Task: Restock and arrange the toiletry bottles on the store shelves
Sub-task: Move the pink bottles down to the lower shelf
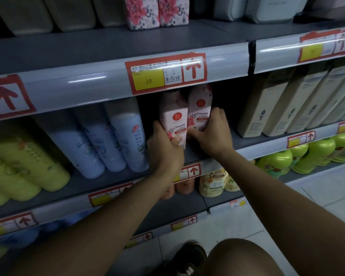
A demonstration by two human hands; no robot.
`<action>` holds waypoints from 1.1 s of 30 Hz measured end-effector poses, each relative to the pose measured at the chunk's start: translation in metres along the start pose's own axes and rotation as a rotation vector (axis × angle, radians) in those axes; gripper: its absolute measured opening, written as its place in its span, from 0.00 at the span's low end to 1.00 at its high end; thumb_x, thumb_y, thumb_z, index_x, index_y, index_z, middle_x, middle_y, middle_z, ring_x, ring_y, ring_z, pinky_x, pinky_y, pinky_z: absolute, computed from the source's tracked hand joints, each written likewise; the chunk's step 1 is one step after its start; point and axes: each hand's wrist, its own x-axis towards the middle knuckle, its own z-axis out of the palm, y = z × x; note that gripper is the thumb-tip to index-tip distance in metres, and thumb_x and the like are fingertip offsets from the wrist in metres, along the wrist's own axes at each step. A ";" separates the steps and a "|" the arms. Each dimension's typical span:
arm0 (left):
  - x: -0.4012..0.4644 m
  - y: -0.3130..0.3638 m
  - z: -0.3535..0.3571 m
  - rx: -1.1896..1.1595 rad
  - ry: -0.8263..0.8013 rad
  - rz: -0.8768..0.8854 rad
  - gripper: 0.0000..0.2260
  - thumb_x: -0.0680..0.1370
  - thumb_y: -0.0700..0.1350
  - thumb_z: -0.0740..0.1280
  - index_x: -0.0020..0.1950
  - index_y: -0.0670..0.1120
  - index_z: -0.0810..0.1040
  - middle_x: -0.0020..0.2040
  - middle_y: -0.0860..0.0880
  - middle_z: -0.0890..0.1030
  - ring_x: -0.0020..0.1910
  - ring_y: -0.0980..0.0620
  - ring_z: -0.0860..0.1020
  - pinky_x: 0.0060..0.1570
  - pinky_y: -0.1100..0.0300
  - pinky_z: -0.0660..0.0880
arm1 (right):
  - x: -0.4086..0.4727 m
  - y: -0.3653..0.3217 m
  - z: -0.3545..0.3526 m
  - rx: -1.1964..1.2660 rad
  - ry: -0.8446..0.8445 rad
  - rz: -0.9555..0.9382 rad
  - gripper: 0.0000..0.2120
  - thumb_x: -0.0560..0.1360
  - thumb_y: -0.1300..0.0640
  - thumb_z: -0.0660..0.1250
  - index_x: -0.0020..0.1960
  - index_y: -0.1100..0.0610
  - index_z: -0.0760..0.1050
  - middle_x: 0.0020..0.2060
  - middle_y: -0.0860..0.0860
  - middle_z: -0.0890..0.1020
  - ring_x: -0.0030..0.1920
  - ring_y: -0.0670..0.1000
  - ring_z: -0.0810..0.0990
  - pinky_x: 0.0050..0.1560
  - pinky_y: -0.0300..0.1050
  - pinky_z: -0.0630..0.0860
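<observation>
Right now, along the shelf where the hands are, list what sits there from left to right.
Yellow-green bottles → pale blue bottles → left hand on a pink bottle → second pink bottle with the right hand → beige cartons.

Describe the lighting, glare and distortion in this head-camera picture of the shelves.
Head view: dim overall, the shelf recess behind the two pink bottles nearly black; bright streaks of glare on the plastic price rail; wide-angle lens bends the shelf edges and tilts the blue bottles; soft blur on both hands, left and right.
</observation>
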 end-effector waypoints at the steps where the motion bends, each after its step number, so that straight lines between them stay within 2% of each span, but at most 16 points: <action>1: 0.000 0.000 0.000 -0.001 -0.001 -0.005 0.14 0.78 0.39 0.72 0.59 0.44 0.71 0.63 0.44 0.82 0.63 0.40 0.80 0.55 0.48 0.78 | 0.001 0.000 0.001 -0.003 -0.011 0.003 0.37 0.63 0.41 0.82 0.61 0.58 0.69 0.59 0.56 0.74 0.62 0.60 0.75 0.58 0.60 0.77; 6: -0.001 0.003 0.002 -0.005 -0.018 -0.012 0.15 0.78 0.37 0.70 0.62 0.42 0.70 0.63 0.43 0.82 0.63 0.40 0.80 0.54 0.49 0.76 | -0.003 0.008 -0.001 0.055 -0.068 -0.020 0.27 0.69 0.47 0.77 0.59 0.56 0.66 0.57 0.54 0.77 0.60 0.59 0.78 0.56 0.59 0.78; 12: -0.002 -0.002 0.010 -0.034 -0.015 0.009 0.19 0.77 0.35 0.69 0.64 0.41 0.66 0.64 0.41 0.81 0.63 0.38 0.79 0.55 0.46 0.77 | -0.001 -0.002 0.003 0.027 -0.020 0.036 0.33 0.68 0.42 0.81 0.59 0.54 0.65 0.60 0.56 0.78 0.61 0.61 0.80 0.55 0.61 0.79; 16: -0.002 -0.001 0.010 -0.037 -0.014 0.015 0.20 0.79 0.37 0.68 0.68 0.41 0.66 0.66 0.42 0.80 0.65 0.39 0.78 0.57 0.45 0.76 | 0.001 -0.011 0.009 -0.031 0.013 0.068 0.35 0.68 0.39 0.79 0.61 0.57 0.65 0.61 0.58 0.76 0.63 0.62 0.77 0.57 0.58 0.77; 20: -0.003 -0.003 0.009 -0.043 -0.014 0.041 0.18 0.81 0.39 0.67 0.68 0.41 0.66 0.66 0.43 0.79 0.65 0.40 0.78 0.57 0.47 0.75 | 0.001 -0.018 0.017 -0.028 0.060 0.069 0.36 0.70 0.38 0.76 0.63 0.61 0.66 0.61 0.60 0.75 0.64 0.63 0.75 0.60 0.59 0.75; 23: -0.007 -0.002 0.005 -0.035 -0.027 0.046 0.21 0.80 0.40 0.68 0.70 0.42 0.65 0.67 0.43 0.79 0.65 0.41 0.78 0.56 0.51 0.75 | -0.002 -0.015 0.019 -0.011 0.053 0.053 0.33 0.72 0.40 0.76 0.61 0.61 0.65 0.60 0.62 0.75 0.63 0.64 0.74 0.60 0.59 0.74; 25: -0.010 -0.003 0.001 -0.026 -0.037 0.052 0.26 0.79 0.40 0.69 0.74 0.43 0.63 0.68 0.44 0.77 0.66 0.42 0.77 0.58 0.50 0.76 | -0.006 -0.011 0.017 0.008 0.029 0.032 0.30 0.73 0.44 0.76 0.60 0.60 0.64 0.59 0.62 0.74 0.62 0.65 0.74 0.59 0.59 0.74; 29: -0.021 -0.006 -0.009 -0.067 -0.069 0.080 0.35 0.76 0.38 0.70 0.80 0.46 0.58 0.72 0.45 0.74 0.70 0.44 0.74 0.66 0.44 0.76 | -0.017 -0.007 0.008 0.001 -0.025 -0.003 0.31 0.74 0.52 0.75 0.70 0.61 0.65 0.63 0.62 0.75 0.63 0.64 0.76 0.61 0.57 0.75; 31: -0.027 -0.006 -0.017 -0.090 -0.094 0.098 0.36 0.75 0.37 0.70 0.80 0.47 0.59 0.72 0.46 0.74 0.71 0.45 0.74 0.68 0.46 0.75 | -0.021 -0.007 0.002 0.002 -0.051 -0.003 0.33 0.74 0.54 0.74 0.73 0.61 0.64 0.65 0.61 0.76 0.64 0.63 0.76 0.62 0.58 0.76; 33: -0.034 -0.005 -0.027 -0.111 -0.121 0.117 0.33 0.75 0.37 0.70 0.78 0.49 0.63 0.70 0.48 0.75 0.69 0.47 0.74 0.66 0.50 0.76 | -0.026 -0.008 -0.004 0.012 -0.083 0.004 0.33 0.75 0.52 0.74 0.74 0.60 0.64 0.66 0.61 0.76 0.65 0.63 0.76 0.62 0.57 0.76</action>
